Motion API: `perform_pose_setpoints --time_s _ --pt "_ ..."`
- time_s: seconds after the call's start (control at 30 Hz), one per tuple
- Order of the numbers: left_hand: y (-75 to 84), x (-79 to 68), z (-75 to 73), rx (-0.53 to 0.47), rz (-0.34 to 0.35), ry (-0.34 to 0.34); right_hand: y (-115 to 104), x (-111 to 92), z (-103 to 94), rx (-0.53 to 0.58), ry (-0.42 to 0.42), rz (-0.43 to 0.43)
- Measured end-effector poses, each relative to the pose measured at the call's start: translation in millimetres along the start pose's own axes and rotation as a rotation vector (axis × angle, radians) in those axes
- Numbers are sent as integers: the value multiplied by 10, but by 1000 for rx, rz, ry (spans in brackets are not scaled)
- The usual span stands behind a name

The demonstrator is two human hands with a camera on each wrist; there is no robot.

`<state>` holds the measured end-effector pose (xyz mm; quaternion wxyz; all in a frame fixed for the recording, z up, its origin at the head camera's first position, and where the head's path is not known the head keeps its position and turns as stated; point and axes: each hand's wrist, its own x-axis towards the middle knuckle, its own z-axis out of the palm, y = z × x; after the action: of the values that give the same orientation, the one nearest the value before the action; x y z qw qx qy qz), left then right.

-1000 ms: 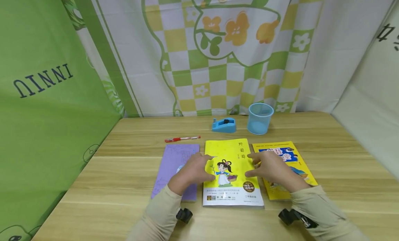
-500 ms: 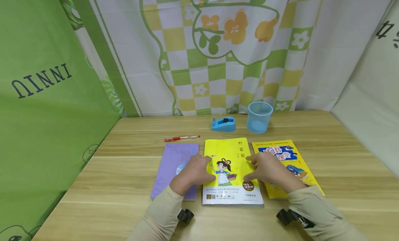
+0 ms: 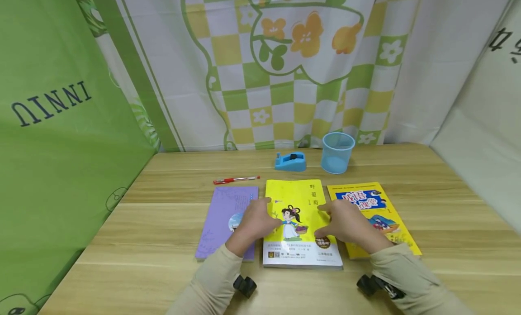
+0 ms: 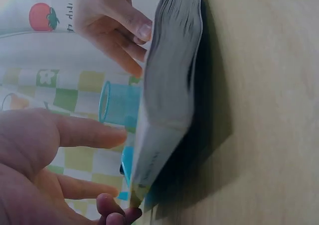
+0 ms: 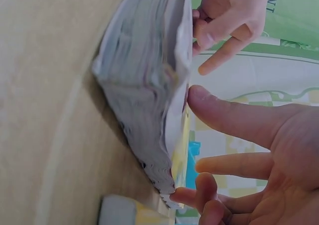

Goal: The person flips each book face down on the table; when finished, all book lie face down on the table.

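Observation:
A thick yellow paperback book (image 3: pixel 291 222), with a cartoon girl and a white lower band on its cover, lies face up between my two hands. My left hand (image 3: pixel 257 221) is at its left edge, thumb over the cover; in the left wrist view the lower fingertips touch the book's edge. At the right edge is my right hand (image 3: pixel 346 221); its thumb (image 5: pixel 214 105) touches the cover in the right wrist view, while the lower fingers meet the book's side. Fingers of both hands are spread and mostly relaxed. The page block (image 5: pixel 144 85) shows wavy, slightly parted pages.
Left of it lies a purple book (image 3: pixel 221 215), partly under my left hand. A second yellow book (image 3: pixel 386 229) with a blue title panel lies at right, partly behind my right hand. Behind are a red pen (image 3: pixel 237 180), a blue tape dispenser (image 3: pixel 291 162) and a blue mesh cup (image 3: pixel 337 154).
My hands have shifted only slightly along the yellow book's sides, the right one a little to the left. The book stays in place; the head view has tilted a bit.

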<state>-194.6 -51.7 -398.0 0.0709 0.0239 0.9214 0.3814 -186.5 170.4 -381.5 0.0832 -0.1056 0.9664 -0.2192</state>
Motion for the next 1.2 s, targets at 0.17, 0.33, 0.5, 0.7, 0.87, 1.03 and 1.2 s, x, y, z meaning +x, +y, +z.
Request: perform_pose_setpoints --time_s 0.17,0.33,0.5,0.7,0.87,1.03,1.2 --pt "10 6 -38 -52 -6 55 -11 3 18 13 -4 22" --pt "39 3 -125 -75 40 99 -28 -5 17 19 -12 28" --pt "71 4 -229 -161 88 127 -33 -16 16 36 -25 10" --pt "98 -19 -320 -264 110 155 -38 -23 16 90 -41 -33" --pt "131 -40 -374 -419 115 166 -45 -44 14 129 -44 -90" --pt "142 -57 -435 -584 154 162 -57 -58 15 193 -63 -123" --pt "146 -69 -469 -677 202 109 -57 -48 30 269 -88 -151"
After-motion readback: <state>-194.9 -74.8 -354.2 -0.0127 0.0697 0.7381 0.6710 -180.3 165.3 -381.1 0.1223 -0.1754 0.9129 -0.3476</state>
